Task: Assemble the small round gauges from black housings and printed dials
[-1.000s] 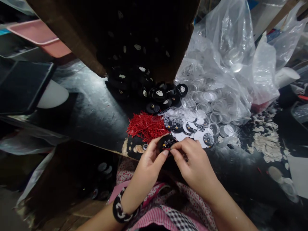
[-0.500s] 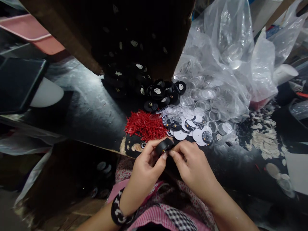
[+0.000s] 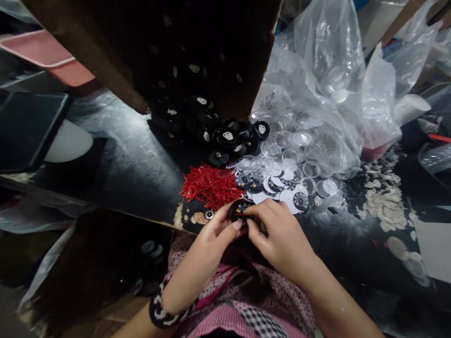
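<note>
My left hand (image 3: 207,246) and my right hand (image 3: 278,239) meet over my lap at the table's near edge. Both pinch a small round black gauge case (image 3: 239,210) with a printed dial face and a red needle inside. The left thumb and fingers grip its left rim; the right fingertips press on its face. Just beyond lies a heap of red plastic needles (image 3: 209,185). To their right are printed dial discs (image 3: 271,185), some face up and some white side up.
A tipped cardboard box (image 3: 116,61) spills black round cases (image 3: 229,136) onto the dark table. A clear plastic bag (image 3: 327,89) spills transparent lens covers (image 3: 303,155). White paper scraps (image 3: 384,206) lie right. A pink tray (image 3: 52,58) and a dark tray (image 3: 28,126) stand left.
The black case was turned edge-on half a second ago and now faces up again. My right fingers have moved onto its face. The view shifted slightly.
</note>
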A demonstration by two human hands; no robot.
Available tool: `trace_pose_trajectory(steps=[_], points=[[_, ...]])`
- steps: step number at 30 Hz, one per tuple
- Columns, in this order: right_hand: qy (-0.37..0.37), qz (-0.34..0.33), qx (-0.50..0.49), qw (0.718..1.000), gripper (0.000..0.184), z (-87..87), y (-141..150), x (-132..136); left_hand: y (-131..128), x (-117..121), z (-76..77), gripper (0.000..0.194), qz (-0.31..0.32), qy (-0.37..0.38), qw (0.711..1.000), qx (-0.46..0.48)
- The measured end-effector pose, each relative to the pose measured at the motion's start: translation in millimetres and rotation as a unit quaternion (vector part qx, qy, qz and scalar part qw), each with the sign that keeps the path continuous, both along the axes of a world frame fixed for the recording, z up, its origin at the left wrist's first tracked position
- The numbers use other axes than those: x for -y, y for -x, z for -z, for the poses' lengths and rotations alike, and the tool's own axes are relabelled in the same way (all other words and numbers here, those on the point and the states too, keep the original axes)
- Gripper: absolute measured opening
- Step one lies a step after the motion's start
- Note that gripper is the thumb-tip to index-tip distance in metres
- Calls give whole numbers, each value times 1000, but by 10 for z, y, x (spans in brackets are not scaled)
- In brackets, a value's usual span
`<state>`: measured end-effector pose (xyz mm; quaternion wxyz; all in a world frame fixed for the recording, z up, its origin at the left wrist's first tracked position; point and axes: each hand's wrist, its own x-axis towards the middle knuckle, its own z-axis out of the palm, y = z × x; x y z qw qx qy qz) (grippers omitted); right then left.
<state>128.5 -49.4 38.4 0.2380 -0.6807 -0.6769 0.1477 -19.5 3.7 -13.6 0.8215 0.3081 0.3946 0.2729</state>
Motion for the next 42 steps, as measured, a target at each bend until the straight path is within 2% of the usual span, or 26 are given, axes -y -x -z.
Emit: trace_pose_trajectory(steps=[3, 6, 8, 11, 13, 15, 16, 18, 19, 22, 25, 27, 29, 33, 34, 36, 38, 42], points=[[-10, -36, 95, 995, 12, 30, 16, -52, 15, 24, 53, 39, -14, -24, 999, -47], [-28, -34, 135, 990, 15, 60, 63, -95, -16, 56, 75, 35, -35, 26, 997, -67], [-27, 7, 118, 993, 12, 47, 112, -104, -45, 87, 62, 29, -44, 72, 995, -49], [26, 71, 36, 997, 7, -22, 119, -91, -65, 110, 24, 29, -50, 76, 996, -17], [70, 53, -32, 996, 6, -67, -3, -83, -65, 73, 1, 33, -42, 55, 997, -21], [79, 55, -43, 994, 6, -79, -241, -97, -71, -11, -18, 38, -37, 39, 998, -18], [69, 84, -17, 994, 10, -71, -389, -114, -82, -63, -26, 38, -37, 30, 999, -2], [47, 195, 108, 974, 22, -27, -683, -164, -117, -161, -39, 36, -44, 16, 998, 45], [45, 216, 136, 966, 29, 5, -809, -193, -138, -199, -42, 34, -46, 14, 997, 68], [54, 205, 159, 964, 39, 108, -1044, -262, -180, -252, -47, 31, -53, 27, 994, 91], [41, 202, 163, 965, 44, 162, -1123, -258, -159, -247, -52, 34, -46, 48, 994, 88], [23, 198, 138, 970, 37, 139, -1112, -211, -123, -230, -60, 35, -35, 57, 993, 94], [6, 186, 70, 980, 30, 70, -1007, -143, -96, -200, -70, 35, -25, 60, 993, 95], [28, 108, -129, 985, 42, -52, -476, -33, -105, -94, -101, 32, -4, 49, 992, 112], [25, 81, -149, 985, 42, -51, -325, -17, -115, -66, -109, 32, 5, 43, 991, 124], [-22, 54, -132, 990, 37, -2, -100, -1, -132, -23, -115, 33, 15, 22, 991, 135], [-77, 35, -89, 992, 36, 98, -26, -8, -133, -6, -100, 39, 11, -7, 992, 126], [-139, -9, -56, 989, 34, 402, -213, -129, -94, -11, -31, 58, 24, -80, 994, 76]])
